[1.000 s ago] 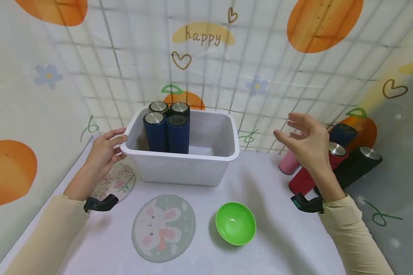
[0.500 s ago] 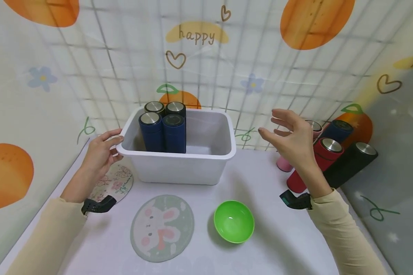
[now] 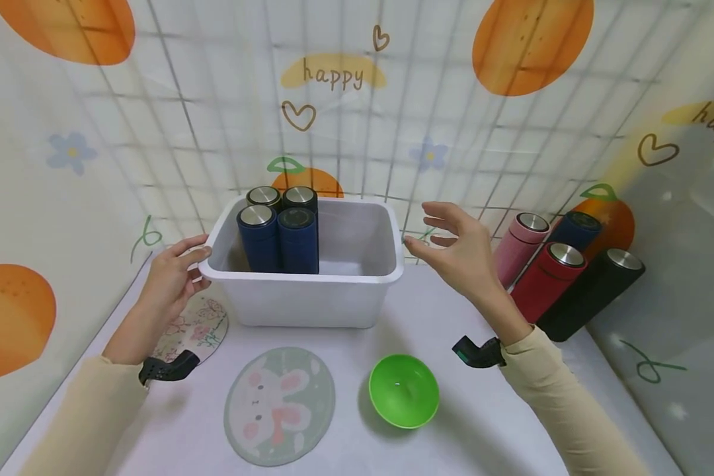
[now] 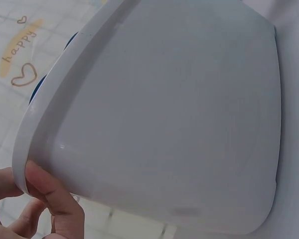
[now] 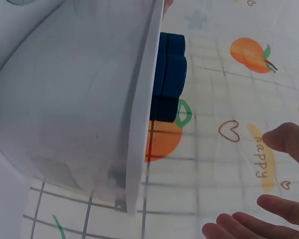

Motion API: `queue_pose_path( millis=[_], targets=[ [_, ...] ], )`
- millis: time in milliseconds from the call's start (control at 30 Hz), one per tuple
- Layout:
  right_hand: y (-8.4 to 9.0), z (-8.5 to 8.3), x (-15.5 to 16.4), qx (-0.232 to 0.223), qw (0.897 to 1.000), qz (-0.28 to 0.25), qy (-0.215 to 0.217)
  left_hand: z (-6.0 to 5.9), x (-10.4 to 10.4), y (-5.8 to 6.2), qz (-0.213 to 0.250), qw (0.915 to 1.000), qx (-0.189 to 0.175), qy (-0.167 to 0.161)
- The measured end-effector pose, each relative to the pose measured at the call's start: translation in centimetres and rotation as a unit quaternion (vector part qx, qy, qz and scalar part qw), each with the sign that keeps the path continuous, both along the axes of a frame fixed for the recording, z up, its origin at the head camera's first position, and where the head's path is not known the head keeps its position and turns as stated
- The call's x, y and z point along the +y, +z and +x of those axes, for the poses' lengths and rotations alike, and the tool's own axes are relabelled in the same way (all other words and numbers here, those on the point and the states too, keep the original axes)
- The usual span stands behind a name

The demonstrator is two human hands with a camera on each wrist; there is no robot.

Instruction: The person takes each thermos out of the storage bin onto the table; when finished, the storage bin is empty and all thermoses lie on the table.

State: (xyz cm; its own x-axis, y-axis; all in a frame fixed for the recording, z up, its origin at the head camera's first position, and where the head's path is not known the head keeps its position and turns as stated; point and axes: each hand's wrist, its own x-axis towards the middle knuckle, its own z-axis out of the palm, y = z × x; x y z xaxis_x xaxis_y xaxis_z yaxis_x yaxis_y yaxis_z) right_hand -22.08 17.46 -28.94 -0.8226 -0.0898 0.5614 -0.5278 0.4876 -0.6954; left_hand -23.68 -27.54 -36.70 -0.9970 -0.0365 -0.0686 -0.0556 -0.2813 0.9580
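A white plastic bin [image 3: 300,301] stands at mid-table with several dark blue and black flasks [image 3: 279,231] upright in its left half. My left hand [image 3: 172,274] grips the bin's left rim, thumb on top and fingers curled under; the left wrist view shows the left hand [image 4: 47,204] against the bin's rim [image 4: 45,124]. My right hand [image 3: 455,248] hovers empty with spread fingers just beside the bin's right rim. In the right wrist view the right hand's fingers [image 5: 254,224] are apart from the bin's wall [image 5: 79,114].
Pink [image 3: 519,248], red [image 3: 545,281], navy [image 3: 577,228] and black [image 3: 592,294] flasks lean at the right against the wall. A green bowl [image 3: 403,391], a rabbit mat [image 3: 279,404] and a floral mat [image 3: 198,324] lie in front. Patterned sheets enclose the table.
My right hand has moved left, away from the leaning flasks, to the bin's right rim. The left hand has stayed on the left rim.
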Motion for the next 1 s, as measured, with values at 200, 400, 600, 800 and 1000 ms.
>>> queue_pose_path(
  millis=[200, 400, 600, 800, 1000],
  targets=[
    [-0.5, 0.0, -1.8, -0.019, 1.000, 0.002, 0.018, 0.0, 0.0, 0.0, -0.008, 1.0000, 0.000, 0.005],
    [-1.3, -0.4, -3.2, -0.021, 0.999, 0.012, 0.033, 0.1, 0.2, -0.2, -0.006, 1.0000, -0.001, 0.003],
    [-1.7, -0.6, -4.1, -0.020, 0.999, 0.023, 0.045, 0.0, 0.4, -0.3, 0.000, 1.0000, -0.003, 0.003],
    [-1.8, -1.1, -5.2, -0.033, 0.998, 0.012, 0.057, -0.1, 0.2, -0.1, 0.003, 0.9999, -0.007, 0.008],
    [-2.2, -1.7, -6.7, -0.055, 0.996, 0.019, 0.074, -0.1, 0.1, 0.0, 0.016, 0.9999, 0.000, -0.001]
  ],
)
